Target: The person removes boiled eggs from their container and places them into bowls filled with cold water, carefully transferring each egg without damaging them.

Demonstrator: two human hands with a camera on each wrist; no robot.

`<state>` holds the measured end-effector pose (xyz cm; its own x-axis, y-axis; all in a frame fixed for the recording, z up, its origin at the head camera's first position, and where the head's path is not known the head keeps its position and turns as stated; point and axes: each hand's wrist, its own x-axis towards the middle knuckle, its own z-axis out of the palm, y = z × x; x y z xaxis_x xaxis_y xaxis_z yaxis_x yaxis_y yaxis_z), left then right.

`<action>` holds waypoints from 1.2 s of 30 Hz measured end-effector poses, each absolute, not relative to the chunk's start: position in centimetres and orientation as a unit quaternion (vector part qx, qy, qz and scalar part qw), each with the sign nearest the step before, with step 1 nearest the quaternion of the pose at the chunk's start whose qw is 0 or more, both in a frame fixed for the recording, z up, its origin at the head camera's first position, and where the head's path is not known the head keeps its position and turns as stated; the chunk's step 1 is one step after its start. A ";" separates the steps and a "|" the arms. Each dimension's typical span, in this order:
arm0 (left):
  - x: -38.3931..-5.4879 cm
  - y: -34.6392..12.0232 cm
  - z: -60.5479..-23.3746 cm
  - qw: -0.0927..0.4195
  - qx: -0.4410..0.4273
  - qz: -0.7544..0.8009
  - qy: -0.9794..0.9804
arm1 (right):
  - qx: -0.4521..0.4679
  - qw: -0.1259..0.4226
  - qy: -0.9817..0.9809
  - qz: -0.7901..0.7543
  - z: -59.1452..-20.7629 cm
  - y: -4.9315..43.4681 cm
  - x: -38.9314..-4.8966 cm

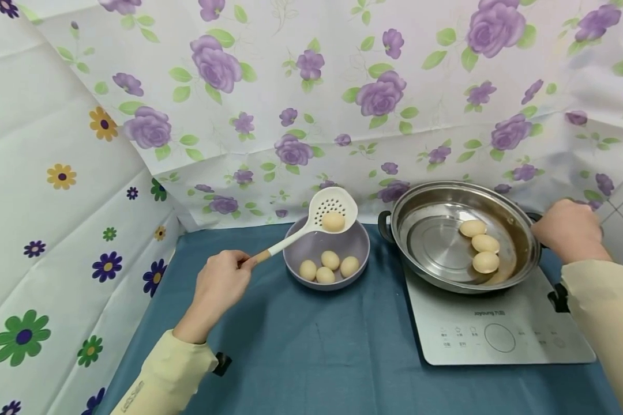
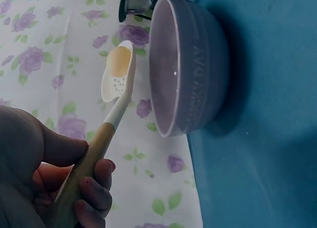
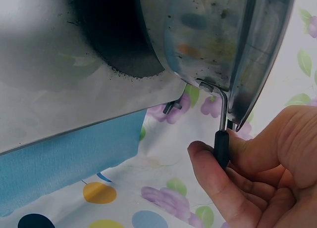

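My left hand [image 1: 222, 286] grips the wooden handle of a white slotted spoon [image 2: 121, 92]. One egg [image 1: 333, 222] lies in the spoon's bowl, above the back of a purple bowl [image 1: 363, 239]. Several more eggs sit in that bowl; in the left wrist view its side hides them. At the right, a wide steel pan [image 1: 431, 199] holds three eggs [image 1: 485, 243] in a row. My right hand [image 1: 569, 231] holds the pan's right black handle [image 3: 222, 148], with thumb and fingers around it in the right wrist view.
Under the pan is a silver induction cooker [image 1: 462, 346], resting on a blue tablecloth [image 1: 316, 357]. A flowered sheet [image 1: 291, 86] hangs right behind the bowl and pan, and another flowered sheet [image 1: 47, 213] borders the left side.
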<state>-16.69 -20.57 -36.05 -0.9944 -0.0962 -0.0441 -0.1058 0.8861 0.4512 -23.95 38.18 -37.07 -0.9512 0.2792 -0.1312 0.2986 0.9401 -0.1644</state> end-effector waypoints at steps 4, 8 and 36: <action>-16.5 -21.3 -36.5 0.008 -0.058 0.229 0.972 | 0.145 0.052 0.984 -0.090 -37.0 38.1 -23.9; -16.3 -21.9 -36.9 0.011 -0.063 0.222 0.973 | 0.146 0.055 0.983 -0.092 -37.0 38.1 -23.8; -15.8 -22.3 -40.2 -0.036 -0.038 0.178 0.983 | 0.139 0.043 0.985 -0.089 -37.1 38.1 -23.9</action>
<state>-15.77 -22.32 -40.21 -0.9945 -0.0878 0.0580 -0.0619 0.9339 0.3522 -23.87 38.11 -37.15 -0.9576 0.2667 -0.1089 0.2820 0.9453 -0.1643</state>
